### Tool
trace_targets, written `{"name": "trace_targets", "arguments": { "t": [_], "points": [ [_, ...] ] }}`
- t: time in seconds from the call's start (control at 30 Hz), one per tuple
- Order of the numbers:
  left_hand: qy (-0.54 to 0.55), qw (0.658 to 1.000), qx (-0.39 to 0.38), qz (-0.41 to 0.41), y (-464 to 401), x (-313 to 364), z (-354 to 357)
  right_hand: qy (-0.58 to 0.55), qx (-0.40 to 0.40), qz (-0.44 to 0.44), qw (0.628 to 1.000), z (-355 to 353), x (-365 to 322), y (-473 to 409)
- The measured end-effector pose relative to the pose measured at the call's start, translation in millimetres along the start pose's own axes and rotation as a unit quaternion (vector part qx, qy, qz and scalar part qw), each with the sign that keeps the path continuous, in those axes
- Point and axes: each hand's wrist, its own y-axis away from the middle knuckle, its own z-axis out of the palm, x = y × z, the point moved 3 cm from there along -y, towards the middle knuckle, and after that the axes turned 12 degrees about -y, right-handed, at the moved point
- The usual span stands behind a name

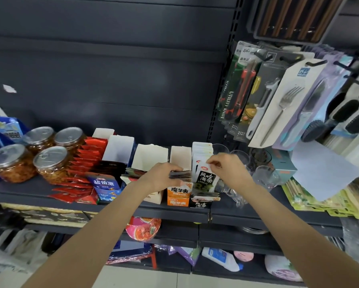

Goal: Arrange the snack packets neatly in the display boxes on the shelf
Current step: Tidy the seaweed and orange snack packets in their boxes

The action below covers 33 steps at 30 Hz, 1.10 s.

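Note:
Several display boxes stand in a row on the dark shelf (174, 213). My left hand (159, 177) grips a stack of dark snack packets (180, 175) standing in the orange display box (178, 197). My right hand (226, 167) pinches the top edge of a black-and-white packet (207, 177) that stands upright in the black display box (203, 202), in front of a row of white packets (202, 150). Further left, red packets (81, 173) spill forward out of a red box, next to a blue box (106, 185) and a white box (149, 159).
Jars with pull-tab lids (49, 163) stand at the left of the shelf. Clear glasses (263, 175) crowd close to my right hand. Carded knives and forks (278, 100) hang at the upper right. Green packs (319, 200) lie at the right; lower shelves hold other goods.

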Motion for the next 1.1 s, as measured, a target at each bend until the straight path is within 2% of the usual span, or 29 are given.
{"name": "trace_targets", "arguments": {
  "t": [0.1, 0.17, 0.27, 0.4, 0.47, 0.6, 0.73, 0.87, 1.03, 1.1],
  "points": [
    [-0.001, 1.0, 0.017, -0.009, -1, 2, -2, -0.068, 0.063, -0.008, 0.996, -27, -10, -3],
    [0.003, 0.998, 0.063, -0.014, -3, 5, -5, -0.099, 0.095, -0.013, 0.99, -42, -14, -4],
    [0.072, 0.99, 0.115, -0.04, -7, 9, -12, -0.143, 0.137, -0.025, 0.98, -58, -16, -6],
    [0.202, 0.969, 0.123, -0.07, -15, 15, -21, -0.232, 0.194, -0.029, 0.953, -76, -16, -13],
    [0.305, 0.94, 0.118, -0.1, -16, 18, -27, -0.3, 0.211, -0.027, 0.93, -82, -17, -14],
    [0.543, 0.825, 0.052, -0.146, -12, 24, -34, -0.399, 0.194, -0.034, 0.895, -83, -22, -11],
    [0.657, 0.742, 0.035, -0.129, -8, 23, -39, -0.426, 0.172, -0.048, 0.887, -76, -23, -6],
    [0.69, 0.705, 0.056, -0.152, -7, 18, -40, -0.433, 0.156, -0.064, 0.885, -70, -23, -2],
    [0.683, 0.71, 0.045, -0.163, -8, 19, -43, -0.426, 0.114, -0.074, 0.894, -67, -26, 1],
    [0.693, 0.698, 0.047, -0.174, -9, 19, -41, -0.415, 0.091, -0.077, 0.902, -65, -26, 1]
  ]
}}
